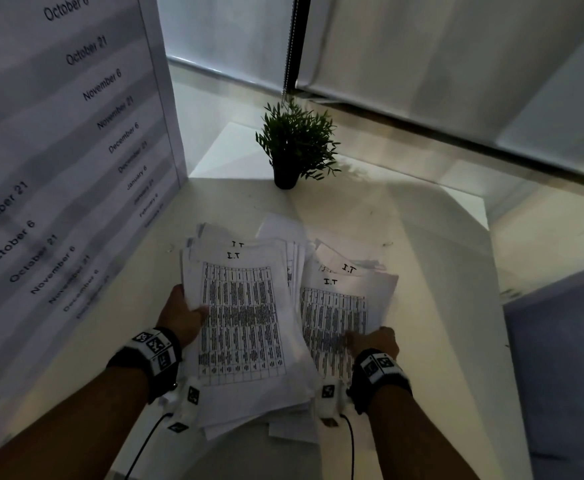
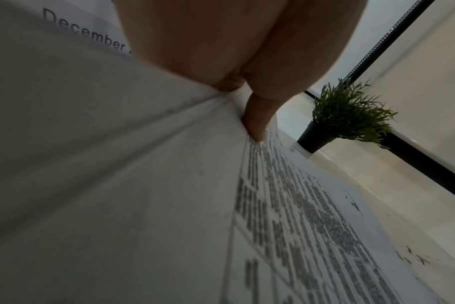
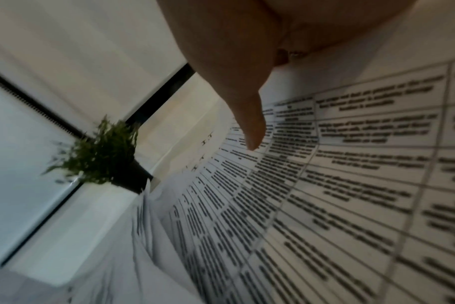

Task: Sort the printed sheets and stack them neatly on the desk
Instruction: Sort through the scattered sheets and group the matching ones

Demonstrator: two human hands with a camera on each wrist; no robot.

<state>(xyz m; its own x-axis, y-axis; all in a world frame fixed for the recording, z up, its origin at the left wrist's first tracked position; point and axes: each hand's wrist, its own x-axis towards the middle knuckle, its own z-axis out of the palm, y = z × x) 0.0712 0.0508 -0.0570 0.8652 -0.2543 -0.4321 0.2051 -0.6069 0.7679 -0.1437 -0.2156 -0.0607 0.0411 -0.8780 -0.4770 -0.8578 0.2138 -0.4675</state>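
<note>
Two loose bundles of printed sheets with black tables, headed "I.T", lie over the white desk [image 1: 432,258]. The left bundle [image 1: 242,323] is lifted at its left edge. My left hand [image 1: 186,313] grips that edge, thumb on top of the top page [image 2: 286,205] and fingers hidden beneath. The right bundle [image 1: 339,306] fans out untidily beside it. My right hand [image 1: 375,339] holds its right edge, thumb lying on the printed table [image 3: 338,185], fingers hidden under the paper. Both bundles overlap in the middle.
A small green plant in a black pot [image 1: 292,147] stands at the desk's far edge. A tall white panel printed with dates [image 1: 58,150] rises on the left. Window blinds [image 1: 439,57] run behind. The desk's right edge drops off beyond the paper.
</note>
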